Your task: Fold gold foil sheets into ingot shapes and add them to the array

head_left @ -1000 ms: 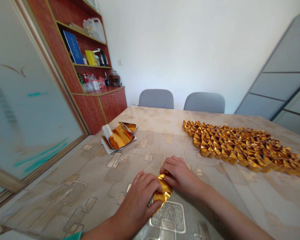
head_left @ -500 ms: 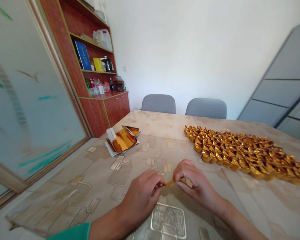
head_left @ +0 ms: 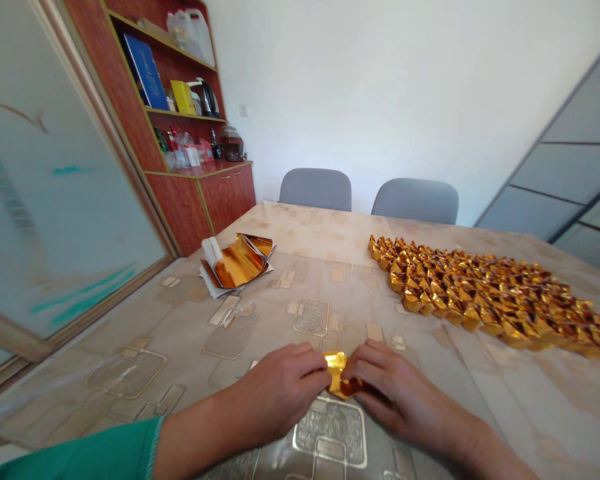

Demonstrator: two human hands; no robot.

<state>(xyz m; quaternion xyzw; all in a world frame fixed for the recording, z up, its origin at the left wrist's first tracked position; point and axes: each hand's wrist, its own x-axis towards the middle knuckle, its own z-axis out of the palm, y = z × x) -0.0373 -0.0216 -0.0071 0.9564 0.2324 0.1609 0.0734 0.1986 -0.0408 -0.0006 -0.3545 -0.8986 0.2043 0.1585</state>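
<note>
A small piece of gold foil paper (head_left: 337, 373), partly folded, sits between my two hands just above the tablecloth. My left hand (head_left: 294, 383) pinches its left edge with thumb and fingers. On the other side, my right hand (head_left: 387, 380) has its fingers closed on the right edge, where the foil looks darker and bent. My fingers cover both ends of the paper. To the right stand rows of folded gold paper ingots (head_left: 470, 287). A loose stack of gold foil sheets (head_left: 240, 263) with white backing lies at the left.
The table (head_left: 300, 227) has a patterned, glossy cover. Two grey chairs (head_left: 315, 189) (head_left: 415, 200) stand behind its far edge. At the back left is a reddish wooden cabinet (head_left: 227, 193) with bottles and a kettle; a frosted glass door (head_left: 70, 220) is on the left.
The foil has gone from a thin, narrow strip to a wider, opened-out shape with its shiny face showing. Both hands have turned around it. My view has tilted slightly down.
</note>
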